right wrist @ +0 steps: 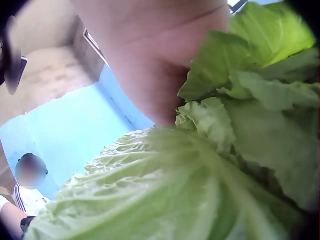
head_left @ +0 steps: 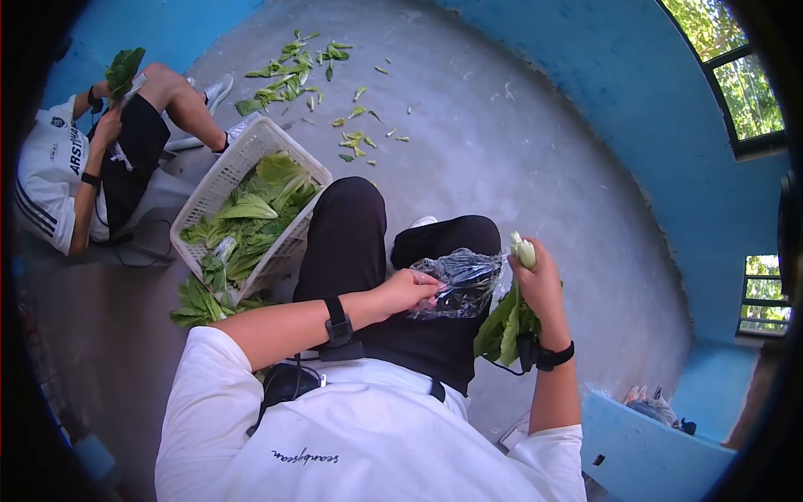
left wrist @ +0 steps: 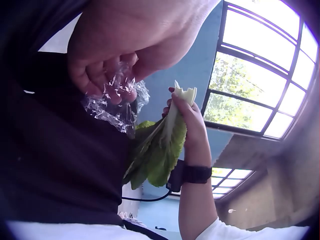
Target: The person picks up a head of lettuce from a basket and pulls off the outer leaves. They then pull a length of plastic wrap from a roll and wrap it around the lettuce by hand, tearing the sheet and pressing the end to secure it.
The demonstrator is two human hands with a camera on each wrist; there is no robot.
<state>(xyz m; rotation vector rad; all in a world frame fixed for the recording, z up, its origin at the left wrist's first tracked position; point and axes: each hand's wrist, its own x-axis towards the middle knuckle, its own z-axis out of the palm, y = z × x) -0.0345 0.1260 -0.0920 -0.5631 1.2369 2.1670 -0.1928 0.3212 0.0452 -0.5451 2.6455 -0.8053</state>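
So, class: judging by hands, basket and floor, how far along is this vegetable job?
Done: trimmed leaf scraps lie on the floor. In hand: the right hand grips a leafy bunch, stem up; the left hand pinches clear plastic wrap. Left: the basket holds many greens.

Left hand sits over the lap, fingers curled in a pinch, forearm angled across the body. Right hand is raised beside it, fingers wrapped tight, forearm upright.
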